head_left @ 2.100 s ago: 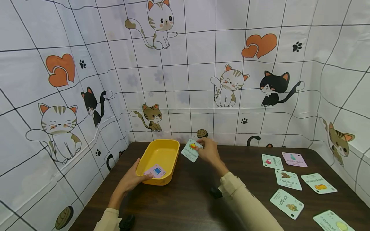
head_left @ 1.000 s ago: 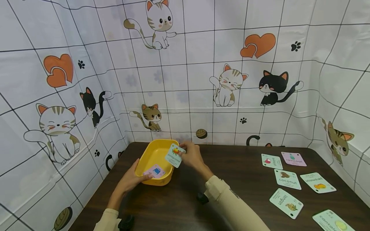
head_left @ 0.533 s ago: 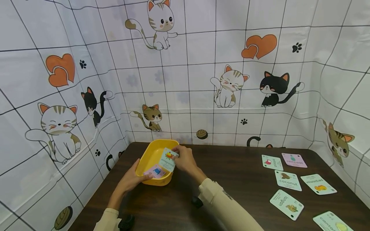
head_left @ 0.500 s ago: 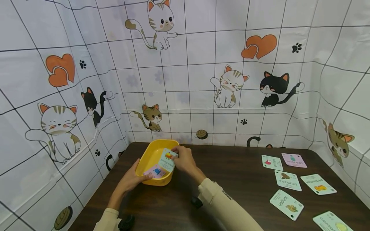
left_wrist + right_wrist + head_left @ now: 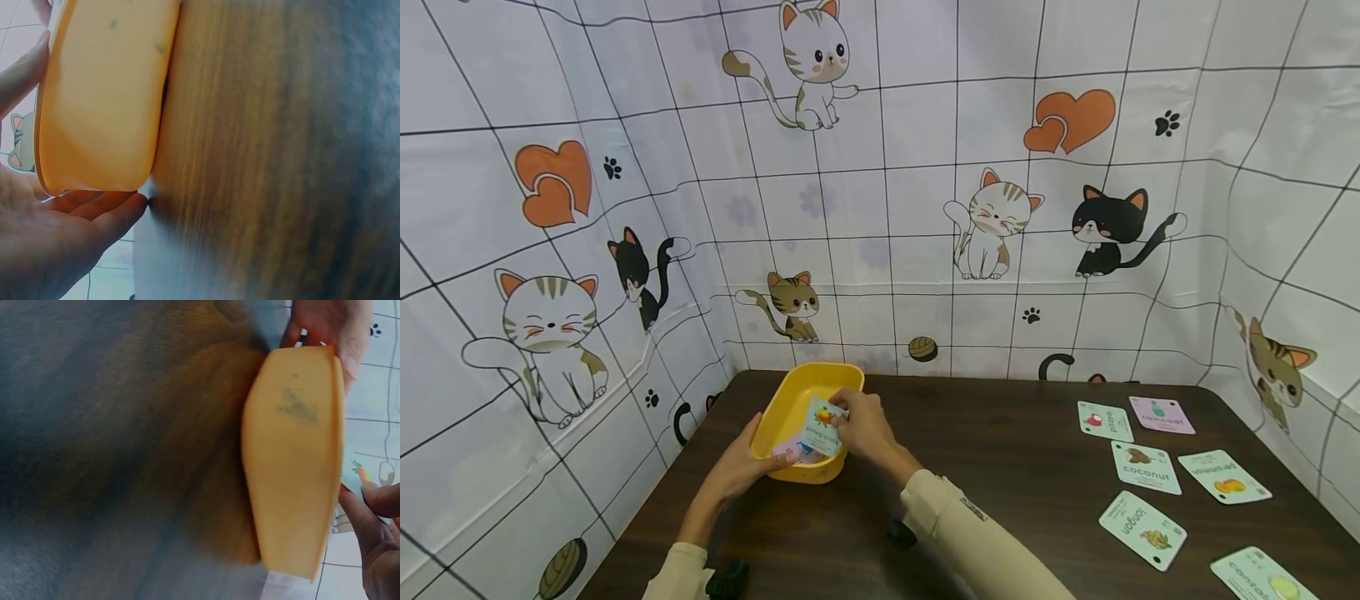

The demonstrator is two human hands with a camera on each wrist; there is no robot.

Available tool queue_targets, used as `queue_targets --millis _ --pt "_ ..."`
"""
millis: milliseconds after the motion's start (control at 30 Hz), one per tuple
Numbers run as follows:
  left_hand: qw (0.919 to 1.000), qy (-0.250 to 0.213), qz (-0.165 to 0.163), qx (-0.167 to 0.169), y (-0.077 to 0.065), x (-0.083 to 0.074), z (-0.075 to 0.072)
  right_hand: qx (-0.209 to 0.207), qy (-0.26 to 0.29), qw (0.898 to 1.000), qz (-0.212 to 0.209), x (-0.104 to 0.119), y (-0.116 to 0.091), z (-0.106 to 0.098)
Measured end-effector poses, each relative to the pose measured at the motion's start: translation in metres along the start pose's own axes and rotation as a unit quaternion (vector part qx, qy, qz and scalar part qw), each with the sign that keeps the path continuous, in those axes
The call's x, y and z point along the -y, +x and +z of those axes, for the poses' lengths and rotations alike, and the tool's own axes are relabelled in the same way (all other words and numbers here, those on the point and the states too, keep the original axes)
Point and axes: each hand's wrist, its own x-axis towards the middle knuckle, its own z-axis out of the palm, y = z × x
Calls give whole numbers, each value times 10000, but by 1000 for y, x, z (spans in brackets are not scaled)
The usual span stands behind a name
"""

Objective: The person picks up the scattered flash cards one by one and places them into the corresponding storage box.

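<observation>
A yellow plastic tray (image 5: pixel 790 400) stands at the left of the table. My left hand (image 5: pixel 739 462) grips its near left side, the thumb over the rim and the fingers along the outer wall, as the left wrist view shows. Between thumb and fingers my right hand (image 5: pixel 863 423) pinches a pale green pomegranate flash card (image 5: pixel 822 429), tilted inside the tray opening. Under it, partly covered, lies a pink flash card (image 5: pixel 788 451) at the tray's near end. In the right wrist view the tray wall (image 5: pixel 294 456) hides most of the pomegranate card.
Several flash cards lie spread at the table's right: pitaya (image 5: pixel 1105 421), raincoat (image 5: pixel 1162 415), coconut (image 5: pixel 1146 467), persimmon (image 5: pixel 1225 477), longan (image 5: pixel 1143 530) and one cut off at the bottom edge (image 5: pixel 1262 575). A cat-print sheet (image 5: pixel 910 208) hangs behind the dark wooden table (image 5: pixel 1000 483).
My right hand has brought the pomegranate card leftward from beside the tray, over the rim and down into it, now overlapping the pink card. My left hand has stayed on the tray.
</observation>
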Motion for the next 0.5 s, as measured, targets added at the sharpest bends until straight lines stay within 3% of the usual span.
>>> queue_targets --millis 500 --pt "9999 116 -43 12 1 1 -1 44 -77 10000 -3 3 0 7"
